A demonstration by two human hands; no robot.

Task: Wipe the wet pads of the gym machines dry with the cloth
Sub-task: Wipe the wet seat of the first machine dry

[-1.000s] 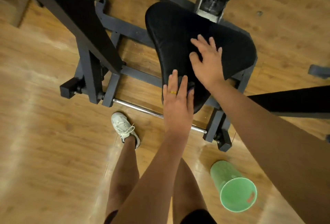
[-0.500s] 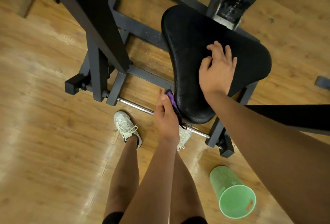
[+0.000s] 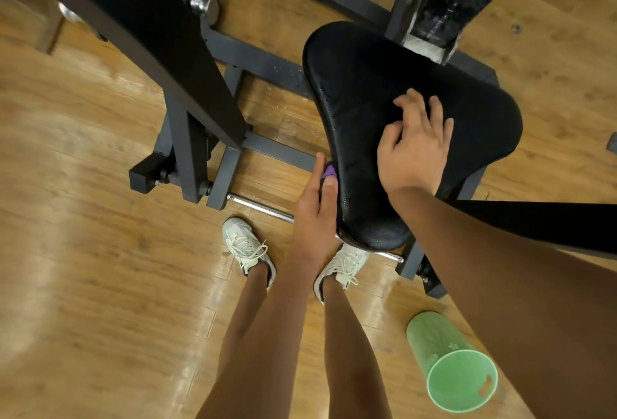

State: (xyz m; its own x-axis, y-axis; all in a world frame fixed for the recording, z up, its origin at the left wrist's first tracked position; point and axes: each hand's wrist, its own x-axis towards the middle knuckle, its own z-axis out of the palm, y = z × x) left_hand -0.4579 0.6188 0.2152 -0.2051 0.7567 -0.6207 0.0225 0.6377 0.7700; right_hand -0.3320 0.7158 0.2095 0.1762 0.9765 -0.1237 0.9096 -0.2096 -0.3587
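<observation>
Your cloth [image 3: 330, 172] shows as a sliver of purple against the black, pebble-grained pad [image 3: 367, 91]; the frame [image 3: 260, 58] is dark grey and its bar [image 3: 260, 206] bright chrome. Your shoes [image 3: 245, 245] are off-white with white laces and dark collars. The floor [image 3: 83, 218] is honey-brown wood-grain plank, and the bin [image 3: 447, 362] is pale green inside and out.

floor: glossy wood planks [image 3: 100, 251] | dark steel machine frame [image 3: 187, 145] | green bucket [image 3: 457, 372] on floor
</observation>
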